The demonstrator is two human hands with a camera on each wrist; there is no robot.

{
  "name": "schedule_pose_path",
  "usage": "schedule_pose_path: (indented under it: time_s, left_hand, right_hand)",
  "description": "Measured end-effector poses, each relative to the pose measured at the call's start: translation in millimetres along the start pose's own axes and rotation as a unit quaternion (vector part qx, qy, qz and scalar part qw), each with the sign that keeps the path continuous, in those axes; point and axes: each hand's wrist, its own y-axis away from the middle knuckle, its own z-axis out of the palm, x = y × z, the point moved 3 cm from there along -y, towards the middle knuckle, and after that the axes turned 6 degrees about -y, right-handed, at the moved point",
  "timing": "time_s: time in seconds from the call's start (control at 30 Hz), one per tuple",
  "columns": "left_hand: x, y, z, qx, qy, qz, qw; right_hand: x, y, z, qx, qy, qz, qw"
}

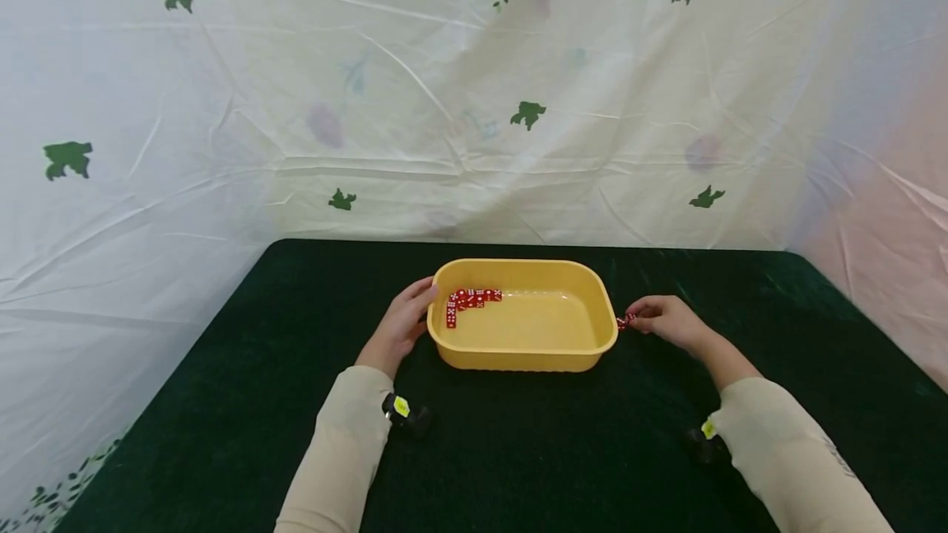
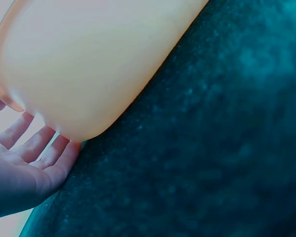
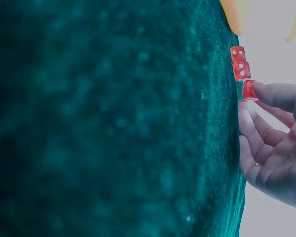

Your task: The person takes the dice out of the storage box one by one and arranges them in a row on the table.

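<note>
A yellow tub (image 1: 518, 360) stands on the dark green cloth, and several red dice (image 1: 474, 299) lie inside it, grouped at its left side. The left hand (image 1: 400, 321) touches the tub's left end; in the left wrist view its fingers (image 2: 48, 148) rest against the tub's outer wall (image 2: 89, 74). Beyond the tub's right end, the right hand (image 1: 670, 322) pinches a red die (image 3: 249, 91) between thumb and finger. Two more red dice (image 3: 240, 66) with white dots sit beside the pinched one, between it and the tub.
The green cloth (image 1: 518, 451) covers the table. Behind it hangs a pale curtain (image 1: 415, 89) with green leaf shapes. A small dark device with a yellow mark (image 1: 401, 406) is worn on the left wrist, another (image 1: 708, 429) on the right.
</note>
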Motion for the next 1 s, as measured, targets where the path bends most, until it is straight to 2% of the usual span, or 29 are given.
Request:
schedule_pose_path:
  time_s: [1.0]
  left_hand:
    - [0.8,2.0,0.6,0.000,-0.001,0.000,1.0000]
  right_hand:
    - [-0.6,-0.2,5.4,0.013,0.011,-0.007,0.9998]
